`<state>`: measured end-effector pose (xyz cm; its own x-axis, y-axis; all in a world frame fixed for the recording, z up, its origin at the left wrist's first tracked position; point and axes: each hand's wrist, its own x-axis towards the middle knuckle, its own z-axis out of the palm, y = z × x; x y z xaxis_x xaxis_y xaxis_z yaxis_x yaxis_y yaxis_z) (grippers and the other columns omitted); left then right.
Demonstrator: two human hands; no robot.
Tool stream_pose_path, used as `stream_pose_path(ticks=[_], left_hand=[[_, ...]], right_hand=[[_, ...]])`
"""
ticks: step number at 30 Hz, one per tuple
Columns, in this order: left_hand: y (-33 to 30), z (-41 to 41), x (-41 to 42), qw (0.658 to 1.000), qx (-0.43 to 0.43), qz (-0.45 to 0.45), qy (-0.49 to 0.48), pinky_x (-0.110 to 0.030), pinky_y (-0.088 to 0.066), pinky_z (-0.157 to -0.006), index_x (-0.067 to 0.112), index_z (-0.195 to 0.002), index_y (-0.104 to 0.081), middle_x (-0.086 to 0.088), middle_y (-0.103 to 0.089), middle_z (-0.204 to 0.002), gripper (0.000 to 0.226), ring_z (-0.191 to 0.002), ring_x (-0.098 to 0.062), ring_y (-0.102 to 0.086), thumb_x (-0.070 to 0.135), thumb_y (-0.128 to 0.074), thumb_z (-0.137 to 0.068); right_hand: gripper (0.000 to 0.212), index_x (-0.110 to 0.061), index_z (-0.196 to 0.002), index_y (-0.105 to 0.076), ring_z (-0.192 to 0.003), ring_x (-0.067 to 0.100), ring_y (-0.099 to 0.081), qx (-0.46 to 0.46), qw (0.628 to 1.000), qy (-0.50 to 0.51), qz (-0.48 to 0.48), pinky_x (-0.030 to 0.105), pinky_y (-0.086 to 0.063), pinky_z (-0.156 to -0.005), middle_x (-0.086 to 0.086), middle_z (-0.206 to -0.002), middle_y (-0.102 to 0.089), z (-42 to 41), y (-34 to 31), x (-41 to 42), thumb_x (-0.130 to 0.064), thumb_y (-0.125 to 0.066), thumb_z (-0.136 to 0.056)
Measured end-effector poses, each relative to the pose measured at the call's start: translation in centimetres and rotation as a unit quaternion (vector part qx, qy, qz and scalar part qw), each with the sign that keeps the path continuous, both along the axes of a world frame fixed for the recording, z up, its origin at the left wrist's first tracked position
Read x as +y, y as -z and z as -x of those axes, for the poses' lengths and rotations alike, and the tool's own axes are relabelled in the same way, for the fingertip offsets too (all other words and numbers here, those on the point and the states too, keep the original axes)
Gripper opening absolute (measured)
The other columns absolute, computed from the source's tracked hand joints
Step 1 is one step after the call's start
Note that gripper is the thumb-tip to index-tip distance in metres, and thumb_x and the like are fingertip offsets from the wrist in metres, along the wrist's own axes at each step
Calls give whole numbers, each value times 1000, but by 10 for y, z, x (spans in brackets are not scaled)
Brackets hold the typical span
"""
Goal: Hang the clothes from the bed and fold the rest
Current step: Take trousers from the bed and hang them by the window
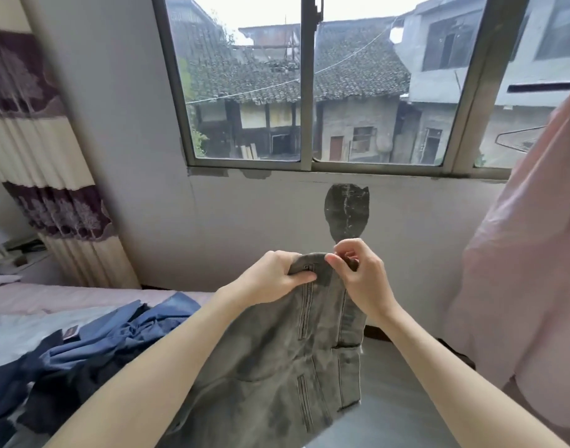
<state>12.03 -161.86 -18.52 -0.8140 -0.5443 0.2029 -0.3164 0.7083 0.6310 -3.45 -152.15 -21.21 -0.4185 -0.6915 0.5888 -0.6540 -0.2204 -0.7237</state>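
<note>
2 hands (pixel 316 276) pinching grey jeans (pixel 277 357), raised

- Two hands: the left hand (pixel 277 275) and the right hand (pixel 361 275), both gripping the top edge of one pair of grey jeans (pixel 296 357).
- One heap of blue clothes (pixel 93 347) on one bed (pixel 34 302); the number of garments in it cannot be told.
- One pink garment (pixel 529 253) hanging at the right.
- One hanger (pixel 516 139).
- One window (pixel 309 92).
- One curtain (pixel 44 156).

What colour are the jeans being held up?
Faded grey jeans, with darker patches, seen clearly in the head view.
</note>
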Motion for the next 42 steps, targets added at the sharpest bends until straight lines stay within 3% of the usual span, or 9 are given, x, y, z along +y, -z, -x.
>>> stream_pose_path(ticks=[4, 8, 12, 17, 19, 23, 27, 31, 42], left_hand=[[-23, 58, 48, 995, 100, 8, 10, -19, -47, -82, 18, -107, -68, 4, -71, -93, 19, -87, -7, -63, 18, -60, -90], [-60, 112, 89, 982, 182, -48, 27, -12, -45, -80, 28, -95, -67, 11, -68, -87, 16, -79, 4, -60, 15, -58, -91], [-89, 153, 121, 953, 276, -129, 7, -14, -49, -69, 31, -76, -71, 15, -68, -72, 25, -68, 0, -62, 17, -58, -91], [-100, 175, 145, 916, 326, -234, 9, -18, -52, -54, 20, -76, -71, 4, -71, -70, 15, -60, -8, -67, 20, -61, -87], [-103, 176, 149, 902, 344, -262, 3, -20, -52, -52, 18, -77, -70, 1, -72, -70, 12, -59, -11, -67, 26, -63, -81], [-105, 165, 145, 899, 344, -269, -44, -22, -53, -53, 17, -78, -69, 0, -72, -71, 14, -60, -13, -68, 30, -64, -80], [-98, 144, 132, 936, 286, -182, -98, -24, -55, -73, 12, -96, -65, 4, -71, -81, 11, -74, -10, -65, 19, -58, -90], [-95, 122, 118, 946, 197, -220, -133, -30, -53, -79, 13, -108, -59, -5, -69, -100, 28, -90, -20, -67, 24, -68, -84], [-131, 174, 154, 988, 82, -114, -56, -26, -52, -77, 18, -84, -68, -2, -69, -87, 17, -76, -14, -66, 32, -60, -90]], right_hand=[[47, -25, -126, -43, -95, -8, -55, -150, 988, -28, 9, 12, -45, -81, -13, -107, -56, 61, 10, 49, -39, -62, -85], [97, -20, -140, -34, -117, 13, -50, -240, 969, -19, -53, 34, -42, -100, 3, -129, -51, 127, 23, 97, -76, -55, -64], [63, -17, -143, -29, -131, 18, -37, -293, 953, 15, -76, 37, -30, -111, 10, -146, -36, 188, 40, 129, -41, -52, -90], [74, -23, -149, -12, -141, 19, -20, -388, 917, 38, -78, 41, -19, -114, 3, -155, -15, 235, 38, 151, -49, -49, -90], [74, -23, -148, -14, -138, 20, -29, -446, 889, 31, -99, 43, -24, -111, 1, -153, -24, 246, 44, 157, -55, -46, -90], [41, -6, -112, -64, -89, 23, -65, -502, 858, 0, -107, 36, -50, -77, 10, -104, -70, 245, 51, 157, -40, -51, -93], [24, 6, -101, -60, -90, 26, -55, -421, 895, 139, -51, 36, -45, -84, 19, -105, -63, 237, 31, 145, -16, -55, -93], [24, 3, -110, -52, -85, 20, -47, -337, 920, 198, 23, 26, -33, -75, 10, -96, -53, 238, -16, 136, -16, -48, -96], [3, -5, -91, -52, -76, 18, -46, -52, 952, 263, 145, 19, -32, -60, 2, -76, -52, 267, -163, 216, -7, -52, -93]])
